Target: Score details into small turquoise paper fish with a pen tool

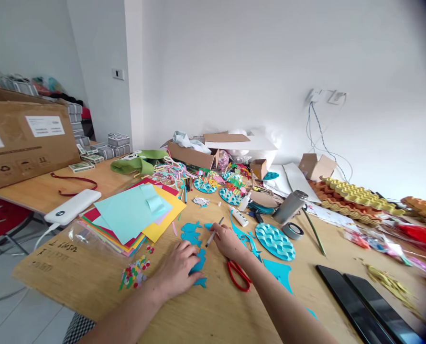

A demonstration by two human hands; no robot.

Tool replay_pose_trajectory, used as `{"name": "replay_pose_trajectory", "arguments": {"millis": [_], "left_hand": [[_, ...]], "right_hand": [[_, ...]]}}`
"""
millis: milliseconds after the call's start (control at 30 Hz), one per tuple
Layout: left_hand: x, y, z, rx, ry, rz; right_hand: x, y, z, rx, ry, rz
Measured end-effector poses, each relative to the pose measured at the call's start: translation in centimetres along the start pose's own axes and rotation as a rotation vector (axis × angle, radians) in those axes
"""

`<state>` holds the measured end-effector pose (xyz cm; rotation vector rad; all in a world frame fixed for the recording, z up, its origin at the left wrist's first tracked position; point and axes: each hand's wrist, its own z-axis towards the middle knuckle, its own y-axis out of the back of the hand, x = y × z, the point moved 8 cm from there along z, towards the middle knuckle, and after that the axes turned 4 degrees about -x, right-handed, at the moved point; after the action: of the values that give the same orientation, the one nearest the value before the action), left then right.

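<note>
My left hand [180,268] rests on the table with bent fingers and thumb pressing on a blue paper cut-out [199,261], partly covered by the fingers. A second blue paper cut-out [191,232], shaped like an animal, lies just beyond it. In my right hand [227,241] is a pen [210,238], tilted with its tip down near the covered cut-out. Scissors with red handles [238,277] lie under and beside my right wrist. Blue paper scraps [278,272] spread to the right of that forearm.
Coloured paper sheets [121,215] and a white power bank [72,206] lie left. Small paper bits [136,273] sit near my left forearm. A glue bottle [239,217], a wavy blue oval [275,241], tape [292,231], a metal flask [290,207] and two phones [345,301] are right.
</note>
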<state>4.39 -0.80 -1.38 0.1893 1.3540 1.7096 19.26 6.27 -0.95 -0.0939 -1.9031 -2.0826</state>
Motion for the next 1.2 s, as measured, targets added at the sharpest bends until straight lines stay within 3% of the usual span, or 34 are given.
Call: {"name": "replay_pose_trajectory", "arguments": {"millis": [233,667,833,1000,1200], "left_hand": [[0.1,0.5,0.0,-0.024,-0.004,-0.012],[1.3,0.4,0.2,-0.029,-0.027,-0.07],[1.3,1.1,0.0,-0.023,-0.007,-0.057],[1.3,2.0,-1.4,-0.015,0.055,0.0],[0.9,2.6,-4.3,0.051,0.054,0.017]], "right_hand": [[2.3,0.7,-4.1,-0.042,0.074,0.026],[4.5,1.5,-6.6,-0.055,0.149,0.111],[5.5,1.9,-5.6,-0.099,0.221,0.179],[7.3,0.1,-3.7,-0.036,0.382,0.201],[5.8,-1.5,-1.4,-0.032,0.334,0.206]]}}
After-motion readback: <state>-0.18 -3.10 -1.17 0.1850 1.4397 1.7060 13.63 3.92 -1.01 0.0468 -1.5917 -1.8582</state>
